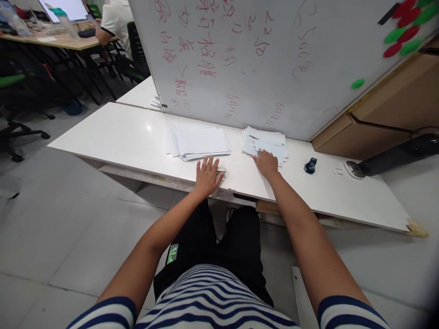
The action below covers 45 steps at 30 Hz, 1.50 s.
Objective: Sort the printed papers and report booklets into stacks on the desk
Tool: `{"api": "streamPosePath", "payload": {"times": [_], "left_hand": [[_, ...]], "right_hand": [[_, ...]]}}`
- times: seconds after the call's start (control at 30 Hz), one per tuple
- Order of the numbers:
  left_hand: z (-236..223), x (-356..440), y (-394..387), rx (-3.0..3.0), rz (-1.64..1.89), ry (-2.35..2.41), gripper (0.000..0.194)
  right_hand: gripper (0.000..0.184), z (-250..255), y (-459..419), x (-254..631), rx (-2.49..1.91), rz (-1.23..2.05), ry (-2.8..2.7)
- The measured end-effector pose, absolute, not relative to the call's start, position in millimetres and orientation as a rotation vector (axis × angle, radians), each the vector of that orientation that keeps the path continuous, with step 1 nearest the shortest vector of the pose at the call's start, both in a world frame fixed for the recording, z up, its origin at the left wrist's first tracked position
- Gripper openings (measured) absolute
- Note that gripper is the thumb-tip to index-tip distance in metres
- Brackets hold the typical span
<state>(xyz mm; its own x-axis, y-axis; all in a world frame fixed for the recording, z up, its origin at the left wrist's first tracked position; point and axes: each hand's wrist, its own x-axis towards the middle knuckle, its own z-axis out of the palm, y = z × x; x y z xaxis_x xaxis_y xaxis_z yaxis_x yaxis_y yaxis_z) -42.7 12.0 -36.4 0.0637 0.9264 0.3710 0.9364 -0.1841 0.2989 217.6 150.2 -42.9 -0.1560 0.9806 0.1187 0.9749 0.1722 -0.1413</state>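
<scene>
My left hand [206, 177] lies open, fingers spread, at the front edge of the white table. A small pale object [222, 170] sticks out beside its thumb; the hand covers part of it, so its kind is unclear. Just beyond those fingertips is a loose stack of white paper sheets [202, 140]. My right hand [267, 163] rests with its fingers apart on a second, smaller pile of papers [265, 139]. The top sheet there is light blue with dark print and a small red mark.
On the white table [113, 132], a small dark blue object [310, 165] stands to the right, near a round silver-topped item [355, 169]. Behind rises a whiteboard [219, 59] with red writing and magnets. Cardboard boxes [394, 98] stand at right. A seated person [116, 27] is at far left.
</scene>
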Motion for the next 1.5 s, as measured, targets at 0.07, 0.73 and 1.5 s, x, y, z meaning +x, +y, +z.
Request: {"api": "streamPosePath", "payload": {"times": [0.07, 0.73, 1.5], "left_hand": [[-42.9, -41.0, 15.7, -2.262, -0.752, -2.035, 0.056], [-14.4, 34.3, 2.3, -2.383, -2.211, -3.127, 0.063], [-42.9, 45.3, 79.2, -2.614, -0.465, -1.968, 0.022]], "right_hand": [[0.037, -40.0, 148.6, 216.1, -1.895, -0.003, -2.288], [0.036, -80.1, -48.3, 217.8, -1.207, -0.210, -2.215], [0.049, -26.6, 182.5, 257.0, -1.868, -0.003, -2.506]]}}
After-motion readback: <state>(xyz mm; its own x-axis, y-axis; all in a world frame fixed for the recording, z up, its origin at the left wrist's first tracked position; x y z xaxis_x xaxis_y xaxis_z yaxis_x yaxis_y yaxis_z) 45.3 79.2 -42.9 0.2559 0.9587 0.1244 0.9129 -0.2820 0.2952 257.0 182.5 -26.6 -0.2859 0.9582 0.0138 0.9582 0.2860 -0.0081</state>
